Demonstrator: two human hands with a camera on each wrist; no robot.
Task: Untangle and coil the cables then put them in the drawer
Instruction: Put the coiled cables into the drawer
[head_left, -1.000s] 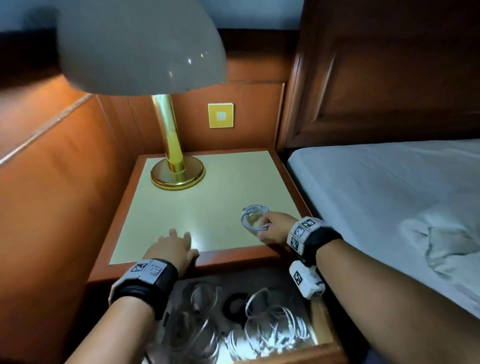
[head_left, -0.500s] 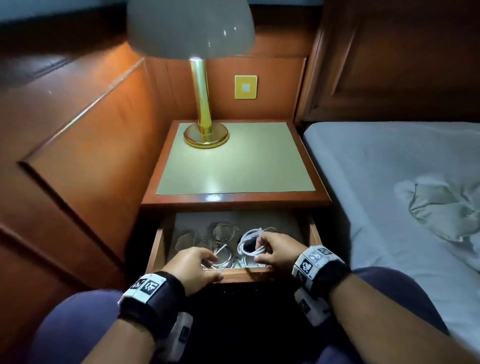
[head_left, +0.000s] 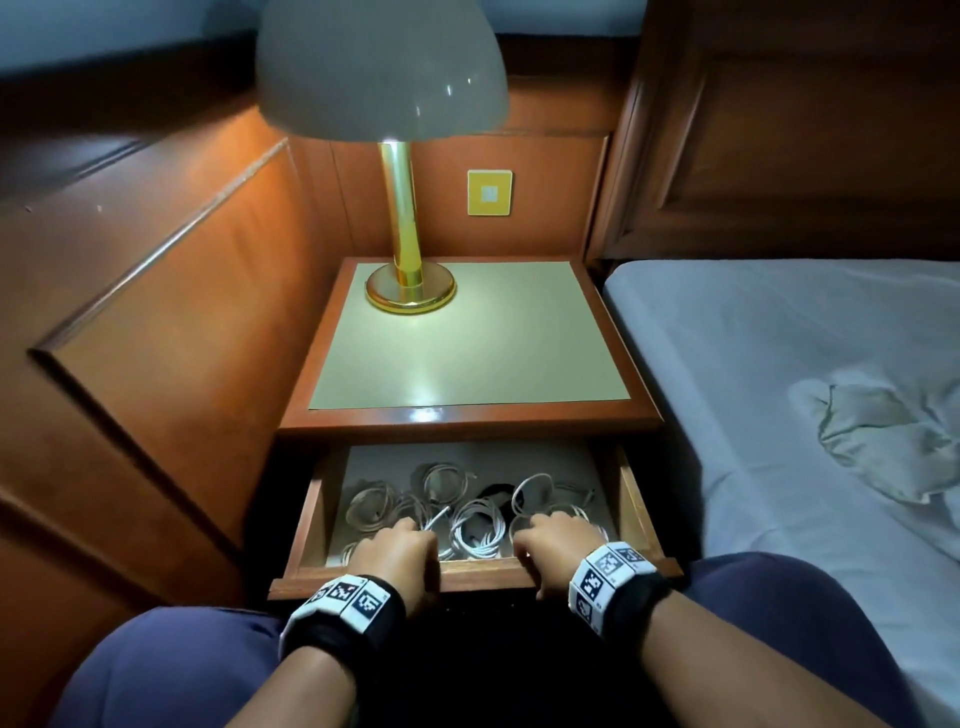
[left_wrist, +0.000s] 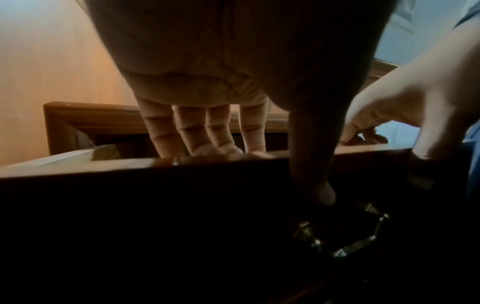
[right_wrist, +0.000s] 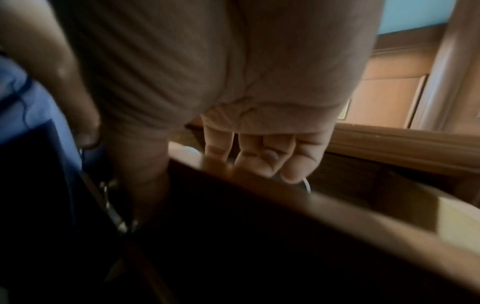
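The nightstand drawer (head_left: 311, 525) stands open and holds several coiled cables. A white coil (head_left: 478, 527) lies near the front between my hands, with a black coil (head_left: 493, 491) and pale coils (head_left: 371, 506) behind it. My left hand (head_left: 400, 551) grips the drawer front (head_left: 478, 571): its fingers (left_wrist: 202, 139) hook over the top edge and its thumb (left_wrist: 317, 181) presses the outer face above the metal handle (left_wrist: 345, 236). My right hand (head_left: 556, 543) grips the same panel (right_wrist: 285, 205), with its fingers (right_wrist: 262, 162) curled inside. A bit of white cable (right_wrist: 307, 185) shows below them.
A brass lamp (head_left: 410, 291) stands at the back left of the nightstand top (head_left: 493, 353). A bed (head_left: 779, 364) with a crumpled cloth (head_left: 883, 436) lies to the right. Wood panelling (head_left: 182, 338) closes the left side. My knees (head_left: 156, 665) sit just below the drawer.
My right hand carried the white coil from the nightstand top down into the drawer and let it go. Both hands have moved onto the drawer front.
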